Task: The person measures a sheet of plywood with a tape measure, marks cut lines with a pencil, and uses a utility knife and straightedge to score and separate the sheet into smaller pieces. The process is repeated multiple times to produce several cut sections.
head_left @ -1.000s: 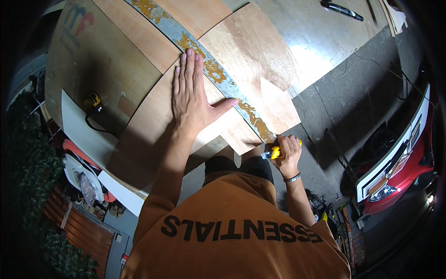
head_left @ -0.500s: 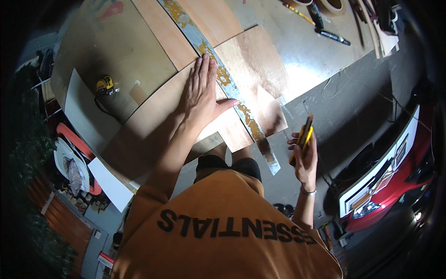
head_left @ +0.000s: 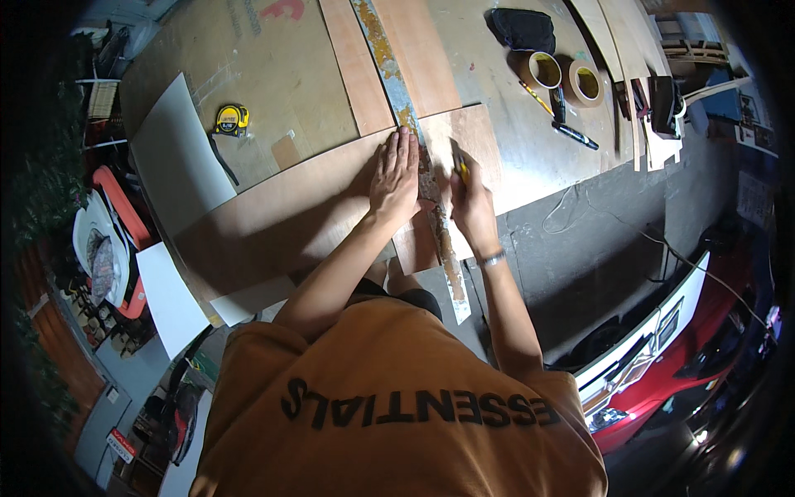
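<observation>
Head view shows the left hand (head_left: 396, 178) laid flat, its fingers side by side and its thumb spread onto a long metal strip (head_left: 426, 170) with patchy orange-brown and grey paint. The strip lies across a plywood sheet (head_left: 281, 195), its lower end jutting past the sheet's near edge. The right hand (head_left: 474, 211) is just right of the strip, its grip closed around a yellow-and-black utility knife (head_left: 462, 170); whether the blade touches the wood, I cannot tell. Farther up the surface (head_left: 315, 99), a yellow tape measure (head_left: 231, 121) sits to the left. To the right are two tape rolls (head_left: 585, 82), a black marker (head_left: 575, 135), a yellow pencil (head_left: 537, 98) and a black pouch (head_left: 523, 31).
</observation>
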The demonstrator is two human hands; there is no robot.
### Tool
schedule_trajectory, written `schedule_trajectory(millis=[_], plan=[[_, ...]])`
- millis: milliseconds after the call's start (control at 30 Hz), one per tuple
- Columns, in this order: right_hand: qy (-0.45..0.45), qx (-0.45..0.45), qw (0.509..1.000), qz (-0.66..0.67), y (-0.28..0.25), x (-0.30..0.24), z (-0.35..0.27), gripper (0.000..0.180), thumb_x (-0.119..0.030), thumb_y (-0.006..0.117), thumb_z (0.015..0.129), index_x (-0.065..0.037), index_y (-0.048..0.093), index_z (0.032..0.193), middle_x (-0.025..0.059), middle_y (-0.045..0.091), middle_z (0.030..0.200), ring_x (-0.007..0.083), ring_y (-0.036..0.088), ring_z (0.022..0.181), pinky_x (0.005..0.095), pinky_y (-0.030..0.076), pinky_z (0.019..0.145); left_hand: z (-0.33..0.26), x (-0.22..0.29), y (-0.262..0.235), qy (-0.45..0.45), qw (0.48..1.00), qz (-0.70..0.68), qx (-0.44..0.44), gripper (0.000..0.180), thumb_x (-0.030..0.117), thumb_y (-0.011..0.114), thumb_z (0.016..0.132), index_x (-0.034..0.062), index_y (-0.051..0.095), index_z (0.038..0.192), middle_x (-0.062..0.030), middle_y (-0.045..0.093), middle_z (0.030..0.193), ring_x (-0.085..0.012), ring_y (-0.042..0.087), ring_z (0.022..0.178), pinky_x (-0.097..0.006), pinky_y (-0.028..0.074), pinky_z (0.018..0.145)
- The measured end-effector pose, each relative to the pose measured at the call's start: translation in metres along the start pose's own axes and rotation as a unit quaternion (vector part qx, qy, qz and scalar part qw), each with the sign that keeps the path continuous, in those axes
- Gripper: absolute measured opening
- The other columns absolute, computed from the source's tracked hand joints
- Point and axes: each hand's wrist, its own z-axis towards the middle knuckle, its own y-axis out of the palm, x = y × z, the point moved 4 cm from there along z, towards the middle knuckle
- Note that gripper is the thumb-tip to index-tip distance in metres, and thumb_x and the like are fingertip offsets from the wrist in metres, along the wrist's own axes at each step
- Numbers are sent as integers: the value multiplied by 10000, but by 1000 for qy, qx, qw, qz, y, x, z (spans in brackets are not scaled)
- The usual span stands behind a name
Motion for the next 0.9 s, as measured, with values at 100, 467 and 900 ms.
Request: schedule_trajectory(millis=[100,467,900], plan=[[-63,-6,991,-119,30,9,46,339,-135,533,1010,7,484,1314,306,682,850,512,671,790,559,548,669,1,3,2,-32,999,10,-10,1401,506,939,578,-62,167,1600,-235,90,1700,-356,86,1588,-489,134,1289],[-3,-75,972,-223,56,5,81,357,-277,522,1048,-62,605,1321,302,683,798,488,690,761,547,574,650,-3,2,-1,-38,998,-53,-8,1373,514,899,593,-53,166,1607,-229,144,1692,-352,90,1586,-524,94,1287],[-10,-58,976,-210,57,-13,82,267,-260,562,1018,-79,663,1187,296,679,776,485,692,759,557,571,629,-2,0,6,-35,996,-63,58,1319,462,922,572,-29,243,1591,-186,244,1665,-345,159,1570,-556,66,1283]])
